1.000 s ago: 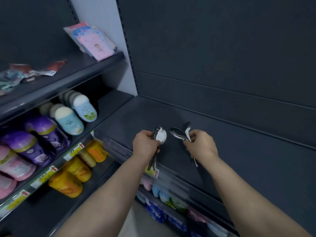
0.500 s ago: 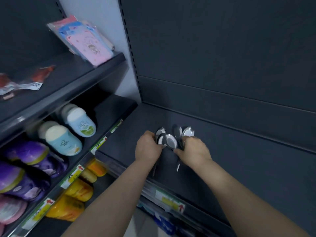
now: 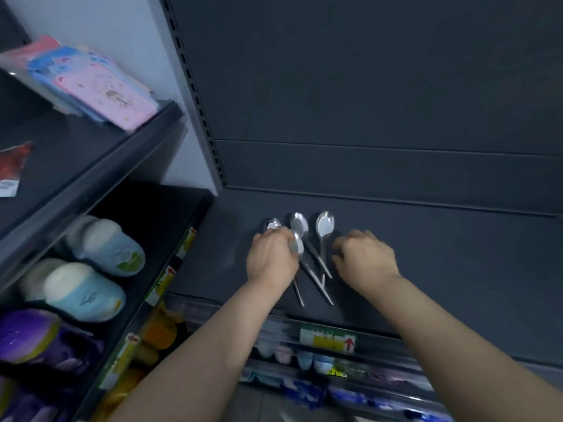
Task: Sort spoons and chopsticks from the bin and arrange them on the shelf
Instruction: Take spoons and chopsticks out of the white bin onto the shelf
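1. My left hand point(image 3: 272, 260) is curled round the handle of the first spoon point(image 3: 272, 223). Its bowl peeks out past my knuckles, and its handle tip shows on the wrist side.
2. The second spoon point(image 3: 297, 246) has its bowl against that hand's fingertips. I cannot tell whether I am pinching it or only touching it.
3. My right hand point(image 3: 364, 260) holds nothing that I can see. Its fingers are loosely curled, tips down toward the shelf point(image 3: 441, 254).
4. Between my hands the third spoon point(image 3: 299, 224) and fourth spoon point(image 3: 325, 223) lie on the shelf with their bowls away from me. Their handles cross just beside my right hand's fingers.
5. No chopsticks and no bin are in view.
6. What could go wrong, as I judge it:
   - The handles are crossed, so straightening one spoon could drag its neighbour and skew the row.
   - Smooth metal on a smooth shelf should slide easily, so a careless brush from either hand could scatter them.
   - The handle tips point back toward my wrists and the shelf's front edge above the price label point(image 3: 327, 339). A forearm nudge could tip one over.
   - If I let go with my left hand while two spoons overlap, they may land stacked.
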A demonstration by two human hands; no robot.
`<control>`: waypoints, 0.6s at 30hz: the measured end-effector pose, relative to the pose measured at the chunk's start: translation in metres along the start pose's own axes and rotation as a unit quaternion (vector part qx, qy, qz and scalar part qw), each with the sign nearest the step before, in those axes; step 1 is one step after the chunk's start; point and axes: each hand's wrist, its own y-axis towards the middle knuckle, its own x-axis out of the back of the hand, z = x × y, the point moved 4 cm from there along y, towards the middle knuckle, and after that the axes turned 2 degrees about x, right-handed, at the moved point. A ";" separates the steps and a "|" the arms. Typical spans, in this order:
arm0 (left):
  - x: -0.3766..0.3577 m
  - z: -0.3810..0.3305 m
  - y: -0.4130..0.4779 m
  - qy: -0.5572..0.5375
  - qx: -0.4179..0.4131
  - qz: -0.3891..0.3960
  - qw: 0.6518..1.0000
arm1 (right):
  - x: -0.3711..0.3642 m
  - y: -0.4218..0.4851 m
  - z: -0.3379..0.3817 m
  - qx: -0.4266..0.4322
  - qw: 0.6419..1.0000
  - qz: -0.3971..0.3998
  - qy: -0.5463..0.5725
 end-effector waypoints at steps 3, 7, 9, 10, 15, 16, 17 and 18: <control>-0.004 -0.033 -0.004 0.063 -0.090 0.024 0.994 | 0.001 -0.021 -0.026 -0.026 0.999 0.003 -0.039; -0.027 -0.092 -0.022 0.101 -0.181 0.075 0.975 | 0.010 -0.061 -0.074 -0.075 0.996 -0.005 -0.056; -0.042 -0.124 -0.034 0.105 -0.216 0.098 0.966 | 0.017 -0.082 -0.101 -0.104 0.992 -0.017 -0.068; -0.049 -0.140 -0.041 0.106 -0.230 0.109 0.961 | 0.019 -0.092 -0.115 -0.119 0.990 -0.021 -0.070; -0.083 -0.224 -0.084 0.084 -0.289 0.128 0.945 | 0.036 -0.153 -0.196 -0.189 0.980 -0.043 -0.054; -0.090 -0.243 -0.095 0.069 -0.297 0.129 0.944 | 0.043 -0.168 -0.215 -0.201 0.977 -0.058 -0.048; -0.097 -0.264 -0.106 0.051 -0.301 0.132 0.943 | 0.052 -0.184 -0.236 -0.214 0.973 -0.074 -0.044; -0.104 -0.286 -0.117 0.033 -0.302 0.135 0.943 | 0.062 -0.199 -0.258 -0.226 0.969 -0.090 -0.044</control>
